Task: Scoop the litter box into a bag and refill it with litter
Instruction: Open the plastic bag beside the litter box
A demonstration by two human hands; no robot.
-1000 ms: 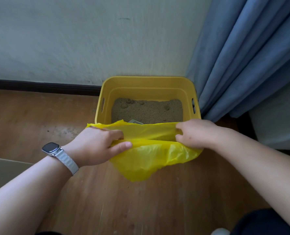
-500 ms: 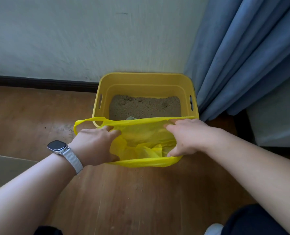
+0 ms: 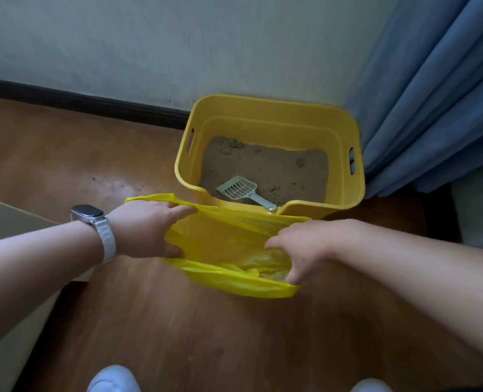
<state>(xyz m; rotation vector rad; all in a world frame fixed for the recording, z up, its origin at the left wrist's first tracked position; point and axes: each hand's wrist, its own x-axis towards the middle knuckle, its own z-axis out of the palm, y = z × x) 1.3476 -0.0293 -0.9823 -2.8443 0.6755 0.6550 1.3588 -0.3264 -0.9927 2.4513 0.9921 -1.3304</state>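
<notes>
The litter box (image 3: 277, 117) stands by the wall, its litter not yet scooped. The bag (image 3: 220, 236) lies right at its low front edge, likely so waste travels little. The left hand (image 3: 147, 227) and right hand (image 3: 305, 244) each grasp its rim, stretching the mouth wide. The scoop (image 3: 238, 188) rests in the litter, handle nearest.

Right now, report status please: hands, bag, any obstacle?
Left hand, right hand both holding yellow bag mouth open. Scoop lying in litter box, untouched. Nothing visible between box and bag.

Pale wall (image 3: 178, 46); dark baseboard (image 3: 79, 104) at wall foot; blue curtain (image 3: 432, 94) right of wall; wooden floor (image 3: 178, 335) below wall.
</notes>
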